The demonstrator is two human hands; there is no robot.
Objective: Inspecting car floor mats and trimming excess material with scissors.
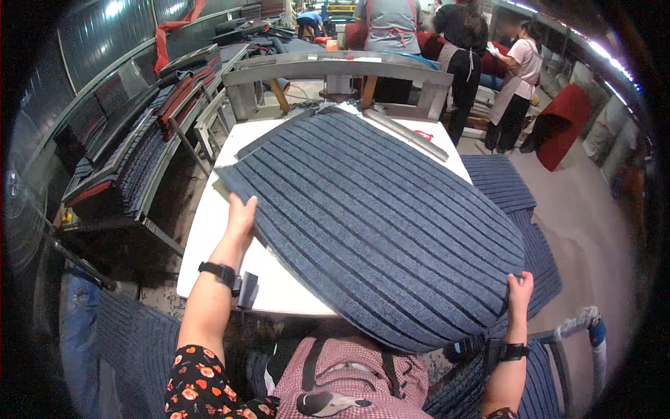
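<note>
A grey-blue floor mat (377,223) with dark ribbed stripes and one rounded end lies slantwise over the white tabletop (209,258). My left hand (241,213) grips its left edge, with the thumb on top and the fingers hidden beneath. At the rounded end, near the table's right side, my right hand (519,288) pinches the rim. That end hangs past the table's front edge, close to my apron (349,370). Under the mat's far left part, the edge of another dark piece (269,140) shows.
A metal bar (412,136) lies at the table's far right, before a grey metal frame (335,66). Stacked mats (139,153) fill a rack on the left. More striped mats (499,181) hang at the right. Several people stand beyond, one in a pink apron (513,98).
</note>
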